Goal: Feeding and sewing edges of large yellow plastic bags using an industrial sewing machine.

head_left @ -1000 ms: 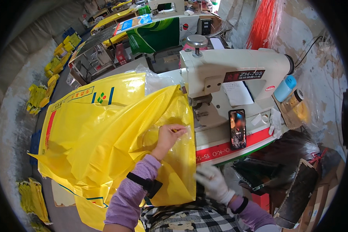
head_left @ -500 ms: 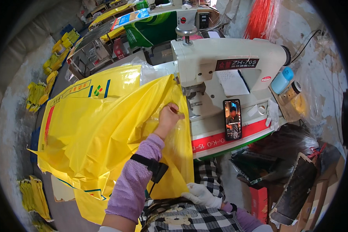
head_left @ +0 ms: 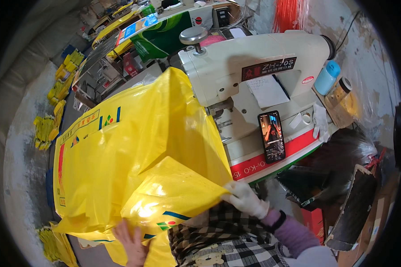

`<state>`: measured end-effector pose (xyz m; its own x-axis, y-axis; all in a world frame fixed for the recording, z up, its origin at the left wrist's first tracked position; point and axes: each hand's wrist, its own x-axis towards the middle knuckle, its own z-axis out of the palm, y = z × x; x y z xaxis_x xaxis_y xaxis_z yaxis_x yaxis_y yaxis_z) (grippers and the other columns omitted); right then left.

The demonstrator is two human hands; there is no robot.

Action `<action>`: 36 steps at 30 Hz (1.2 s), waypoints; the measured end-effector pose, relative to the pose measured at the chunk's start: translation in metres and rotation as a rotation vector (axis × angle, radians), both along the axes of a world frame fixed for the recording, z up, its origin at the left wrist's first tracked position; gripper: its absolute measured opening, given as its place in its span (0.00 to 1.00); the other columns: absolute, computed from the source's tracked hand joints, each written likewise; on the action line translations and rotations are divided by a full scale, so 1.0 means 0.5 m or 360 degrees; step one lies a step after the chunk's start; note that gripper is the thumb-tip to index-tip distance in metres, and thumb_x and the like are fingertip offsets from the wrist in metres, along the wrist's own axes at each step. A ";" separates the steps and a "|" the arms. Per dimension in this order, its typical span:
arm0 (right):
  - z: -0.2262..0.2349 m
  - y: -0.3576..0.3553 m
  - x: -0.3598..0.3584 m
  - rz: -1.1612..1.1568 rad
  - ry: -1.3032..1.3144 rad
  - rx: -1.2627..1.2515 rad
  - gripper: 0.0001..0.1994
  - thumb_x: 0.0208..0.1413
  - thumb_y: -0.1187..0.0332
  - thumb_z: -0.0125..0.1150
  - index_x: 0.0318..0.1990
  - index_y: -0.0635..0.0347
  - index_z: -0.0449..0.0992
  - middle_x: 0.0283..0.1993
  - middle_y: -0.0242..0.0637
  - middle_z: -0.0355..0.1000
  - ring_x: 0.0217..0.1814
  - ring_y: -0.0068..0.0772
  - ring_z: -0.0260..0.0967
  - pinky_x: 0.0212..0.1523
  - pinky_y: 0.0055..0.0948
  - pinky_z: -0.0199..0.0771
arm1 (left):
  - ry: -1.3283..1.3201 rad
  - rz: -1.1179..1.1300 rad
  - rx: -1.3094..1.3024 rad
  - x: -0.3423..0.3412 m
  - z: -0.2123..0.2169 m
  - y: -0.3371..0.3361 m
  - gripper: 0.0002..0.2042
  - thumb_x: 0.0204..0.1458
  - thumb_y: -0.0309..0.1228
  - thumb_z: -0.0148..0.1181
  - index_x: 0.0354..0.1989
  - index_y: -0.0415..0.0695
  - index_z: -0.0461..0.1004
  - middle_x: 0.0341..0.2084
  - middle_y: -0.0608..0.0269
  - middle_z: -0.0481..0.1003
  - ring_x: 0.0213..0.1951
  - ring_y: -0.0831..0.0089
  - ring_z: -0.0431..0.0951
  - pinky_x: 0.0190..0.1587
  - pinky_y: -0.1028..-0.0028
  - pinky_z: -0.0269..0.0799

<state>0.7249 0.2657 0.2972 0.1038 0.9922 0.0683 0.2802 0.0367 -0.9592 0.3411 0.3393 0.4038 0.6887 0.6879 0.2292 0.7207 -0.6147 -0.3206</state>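
Note:
A large yellow plastic woven bag (head_left: 107, 164) spreads across the left and middle, its near layer folded up from the sheet behind. My right hand (head_left: 246, 199), in a white glove, pinches the bag's right corner close to the machine table. Low in the picture my bare left hand (head_left: 130, 240) rests against the bag's near edge, fingers stretched and slightly blurred. Beyond the bag stands a white sewing machine (head_left: 263, 53); its needle area (head_left: 223, 118) sits just past the bag's right edge.
On the machine table are a phone (head_left: 272, 137) with a lit screen, a notebook (head_left: 266, 92), a pen and a white glove (head_left: 320, 121). A blue bottle (head_left: 327, 78) and a jar stand at the right. Folded yellow bags (head_left: 44, 131) lie along the left; a dark cardboard piece (head_left: 352, 209) leans lower right.
My left hand has moved from the bag beside the needle down to its near edge. My right hand has risen with the corner, and a layer of the bag now folds upward. The view has shifted.

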 end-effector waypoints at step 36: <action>0.070 0.060 -0.293 0.0258 0.0643 -0.0488 0.16 0.61 0.58 0.59 0.36 0.67 0.77 0.23 0.45 0.71 0.22 0.30 0.71 0.25 0.34 0.66 | -0.2796 0.1591 -0.0566 -0.462 -0.157 0.128 0.17 0.61 0.41 0.51 0.23 0.45 0.72 0.16 0.68 0.71 0.16 0.80 0.66 0.18 0.77 0.57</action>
<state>0.5781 0.2957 0.3323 -0.0946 0.9660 -0.2408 -0.0999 -0.2499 -0.9631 0.1101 0.4033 0.3255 -0.6386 0.7610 -0.1144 0.1128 0.2397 0.9643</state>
